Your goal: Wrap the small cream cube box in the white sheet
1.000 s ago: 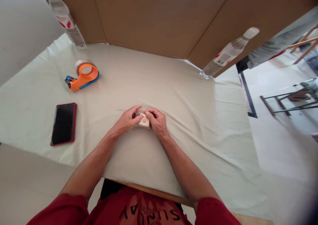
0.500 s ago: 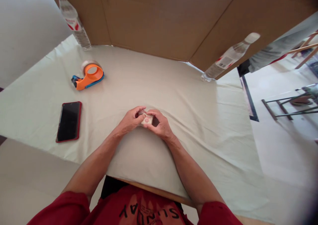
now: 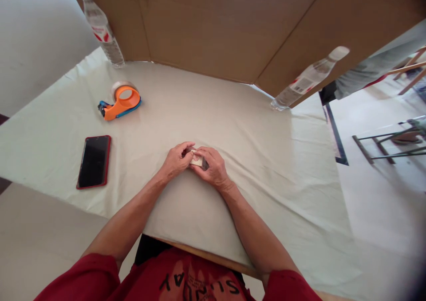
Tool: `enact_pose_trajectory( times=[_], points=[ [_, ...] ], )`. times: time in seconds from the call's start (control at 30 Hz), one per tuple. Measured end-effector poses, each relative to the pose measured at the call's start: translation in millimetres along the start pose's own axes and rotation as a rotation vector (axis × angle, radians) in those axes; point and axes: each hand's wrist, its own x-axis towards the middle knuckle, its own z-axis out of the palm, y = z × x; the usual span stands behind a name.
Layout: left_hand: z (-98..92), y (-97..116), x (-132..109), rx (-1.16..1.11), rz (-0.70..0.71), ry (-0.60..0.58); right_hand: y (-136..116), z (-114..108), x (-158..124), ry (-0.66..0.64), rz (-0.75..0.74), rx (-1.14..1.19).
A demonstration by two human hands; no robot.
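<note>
Between my hands, just above or on the cloth at the middle front of the table, is a small pale box with a reddish print on its top. My left hand grips its left end, with the thumb laid over the top. Curled round the right end is my right hand, fingers on the far side and thumb on the near side. The fingers cover much of the box, and its underside is hidden.
A black phone with a red edge lies at the left, with an orange and blue tape dispenser beyond it. Two water bottles stand against a tall cardboard screen at the back. A pale cloth covers the table.
My right hand has shifted slightly left over the box, and its fingers cover more of the printed top. The view has moved a little; the other things rest where they were.
</note>
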Motion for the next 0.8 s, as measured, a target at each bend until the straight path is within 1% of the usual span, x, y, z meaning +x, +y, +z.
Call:
enact_pose_trajectory(
  times=[0.13,0.23,0.37,0.47,0.57,0.63,0.7,0.8],
  points=[
    [-0.3,-0.2,0.9,-0.055,-0.008,-0.006,3.0,2.1,-0.7,0.008,-0.008,-0.008],
    [-0.9,-1.2,1.1,-0.094,-0.02,-0.01,3.3,0.8,-3.0,0.027,0.015,-0.011],
    [-1.9,-2.1,1.2,-0.176,-0.049,-0.012,3.1,-6.6,-4.2,0.117,0.061,0.024],
    [-5.2,-0.6,1.4,-0.201,-0.056,0.029,2.8,-10.9,-3.6,0.148,0.091,0.062],
    [-11.1,1.0,2.3,-0.187,-0.047,0.098,3.0,-11.6,-3.2,0.168,0.098,0.121],
    [-15.1,0.8,3.1,-0.182,-0.043,0.138,4.1,-10.6,-3.1,0.163,0.105,0.143],
    [-18.1,-0.1,3.8,-0.174,-0.04,0.155,5.9,-9.1,-3.0,0.131,0.12,0.145],
    [-20.0,-1.4,3.9,-0.153,-0.042,0.101,9.1,-6.9,-2.2,0.057,0.124,0.143]
  ],
)
